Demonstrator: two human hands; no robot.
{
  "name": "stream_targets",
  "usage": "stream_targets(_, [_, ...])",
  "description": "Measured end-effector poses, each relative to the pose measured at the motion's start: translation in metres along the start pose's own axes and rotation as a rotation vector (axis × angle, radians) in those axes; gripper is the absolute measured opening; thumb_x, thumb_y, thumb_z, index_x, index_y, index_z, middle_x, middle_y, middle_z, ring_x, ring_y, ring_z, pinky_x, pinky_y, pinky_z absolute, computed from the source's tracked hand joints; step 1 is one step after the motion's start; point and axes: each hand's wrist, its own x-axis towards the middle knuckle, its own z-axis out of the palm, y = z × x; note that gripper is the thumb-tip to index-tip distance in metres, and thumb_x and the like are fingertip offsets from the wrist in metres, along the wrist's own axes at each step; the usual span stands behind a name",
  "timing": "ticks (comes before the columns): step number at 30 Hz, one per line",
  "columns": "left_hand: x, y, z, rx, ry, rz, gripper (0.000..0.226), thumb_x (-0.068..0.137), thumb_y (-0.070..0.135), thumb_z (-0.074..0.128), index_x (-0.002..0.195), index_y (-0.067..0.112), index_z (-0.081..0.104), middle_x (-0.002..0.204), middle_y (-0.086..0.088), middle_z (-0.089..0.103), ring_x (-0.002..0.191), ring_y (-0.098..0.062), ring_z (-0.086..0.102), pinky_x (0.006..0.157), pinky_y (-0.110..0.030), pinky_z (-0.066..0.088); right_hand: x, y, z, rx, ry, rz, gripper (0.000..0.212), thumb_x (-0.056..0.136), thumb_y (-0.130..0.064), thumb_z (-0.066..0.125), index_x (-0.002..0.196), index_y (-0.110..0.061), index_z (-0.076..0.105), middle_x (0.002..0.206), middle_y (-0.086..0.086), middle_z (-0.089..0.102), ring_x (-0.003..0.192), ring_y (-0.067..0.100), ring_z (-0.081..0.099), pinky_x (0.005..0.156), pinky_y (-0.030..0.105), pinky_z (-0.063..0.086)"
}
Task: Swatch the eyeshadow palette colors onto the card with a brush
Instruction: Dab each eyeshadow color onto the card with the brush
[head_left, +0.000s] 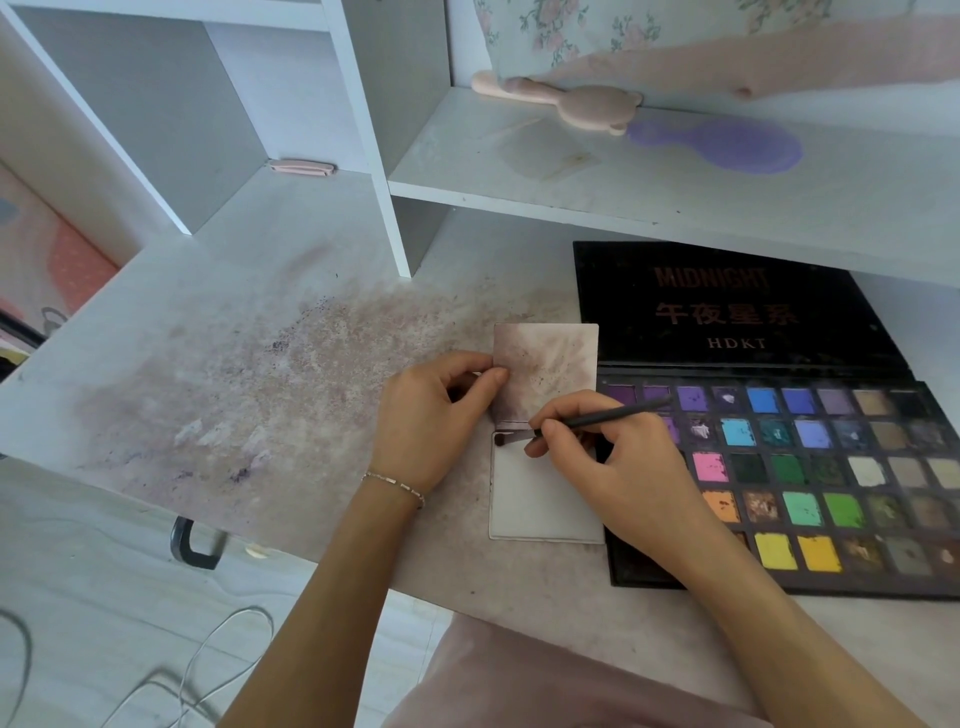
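Observation:
A large open eyeshadow palette (810, 467) with several coloured pans lies at the right of the desk, its black lid (727, 306) flat behind it. Left of it lie two cards: a white card (540, 499) in front and a smudged, brownish card (550, 364) overlapping its far end. My left hand (431, 421) pinches the smudged card's left edge. My right hand (608, 457) grips a thin dark brush (587, 421) like a pen. The brush tip (501, 440) touches the white card's top left corner, beside a dark stroke.
The white desk (234, 389) is stained with powder on its left half. A shelf (623, 171) behind holds a pink brush (571, 101) and a purple brush (727, 145). Cables (208, 660) lie on the floor at lower left.

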Motion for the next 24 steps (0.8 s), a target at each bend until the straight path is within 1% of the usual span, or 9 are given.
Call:
stream_targets(7, [0.001, 0.0, 0.0, -0.001, 0.007, 0.009, 0.009, 0.08, 0.025, 0.066, 0.086, 0.024, 0.072, 0.07, 0.025, 0.061, 0.074, 0.003, 0.061, 0.069, -0.014, 0.048, 0.0, 0.0, 0.0, 0.003, -0.005, 0.006, 0.016, 0.086, -0.009, 0.057, 0.08, -0.023, 0.062, 0.072, -0.008, 0.068, 0.064, -0.012, 0.057, 0.059, 0.004, 0.039])
stream_targets(11, [0.0, 0.0, 0.0, -0.001, 0.003, 0.015, 0.009, 0.08, 0.026, 0.066, 0.087, 0.023, 0.072, 0.07, 0.021, 0.063, 0.072, 0.002, 0.062, 0.069, -0.016, 0.049, 0.001, 0.002, 0.001, -0.01, 0.0, -0.001, 0.014, 0.086, -0.01, 0.056, 0.081, -0.022, 0.062, 0.072, -0.008, 0.068, 0.064, -0.013, 0.056, 0.059, 0.003, 0.039])
stream_targets(13, [0.001, -0.001, 0.001, -0.002, -0.001, 0.021, 0.009, 0.08, 0.026, 0.066, 0.086, 0.023, 0.072, 0.07, 0.023, 0.062, 0.071, 0.002, 0.062, 0.068, -0.014, 0.048, 0.0, 0.002, 0.001, -0.005, -0.005, -0.006, 0.014, 0.085, -0.01, 0.056, 0.08, -0.022, 0.062, 0.07, -0.008, 0.068, 0.065, -0.011, 0.057, 0.06, 0.004, 0.04])
stream_targets(15, [0.001, -0.002, 0.001, -0.009, 0.005, 0.015, 0.008, 0.08, 0.026, 0.066, 0.085, 0.024, 0.072, 0.068, 0.024, 0.061, 0.071, 0.003, 0.061, 0.066, -0.011, 0.047, 0.0, 0.002, 0.0, 0.035, 0.019, -0.031, 0.015, 0.085, -0.009, 0.055, 0.08, -0.02, 0.062, 0.069, -0.008, 0.068, 0.069, -0.006, 0.06, 0.061, 0.009, 0.043])
stream_targets(17, [0.001, -0.003, 0.001, -0.018, 0.013, 0.007, 0.007, 0.079, 0.025, 0.067, 0.084, 0.025, 0.072, 0.066, 0.027, 0.06, 0.07, 0.007, 0.059, 0.066, -0.009, 0.046, -0.002, 0.002, -0.003, 0.11, 0.102, -0.062, 0.017, 0.086, -0.007, 0.054, 0.08, -0.021, 0.062, 0.07, -0.005, 0.068, 0.071, 0.003, 0.064, 0.064, 0.017, 0.05])
stream_targets(18, [0.001, -0.004, 0.001, -0.024, 0.011, 0.003, 0.006, 0.079, 0.025, 0.067, 0.083, 0.026, 0.072, 0.066, 0.027, 0.06, 0.069, 0.008, 0.059, 0.066, -0.008, 0.045, -0.003, 0.001, -0.005, 0.143, 0.168, -0.077, 0.019, 0.087, -0.005, 0.053, 0.081, -0.021, 0.061, 0.07, -0.004, 0.068, 0.071, 0.006, 0.065, 0.064, 0.018, 0.052])
stream_targets(19, [0.001, -0.004, 0.001, -0.033, 0.006, 0.003, 0.006, 0.079, 0.025, 0.067, 0.081, 0.029, 0.071, 0.065, 0.028, 0.06, 0.069, 0.008, 0.059, 0.067, -0.008, 0.045, -0.003, 0.001, -0.007, 0.167, 0.241, -0.09, 0.02, 0.087, -0.003, 0.052, 0.081, -0.02, 0.061, 0.07, -0.002, 0.067, 0.07, 0.007, 0.065, 0.064, 0.017, 0.052])
stream_targets(21, [0.0, -0.003, 0.001, -0.048, 0.002, 0.017, 0.016, 0.078, 0.025, 0.068, 0.074, 0.04, 0.066, 0.064, 0.03, 0.059, 0.068, 0.009, 0.059, 0.066, -0.007, 0.045, -0.004, 0.0, -0.015, 0.197, 0.37, -0.098, 0.022, 0.088, -0.001, 0.05, 0.082, -0.019, 0.06, 0.07, -0.003, 0.068, 0.069, 0.007, 0.065, 0.064, 0.014, 0.051])
stream_targets(24, [0.0, -0.001, 0.001, -0.054, 0.001, 0.026, 0.025, 0.078, 0.024, 0.068, 0.069, 0.046, 0.06, 0.063, 0.029, 0.06, 0.068, 0.007, 0.059, 0.065, -0.008, 0.045, -0.002, 0.001, -0.029, 0.22, 0.471, -0.075, 0.022, 0.09, -0.001, 0.048, 0.082, -0.018, 0.06, 0.071, -0.011, 0.069, 0.067, 0.004, 0.064, 0.062, 0.011, 0.048])
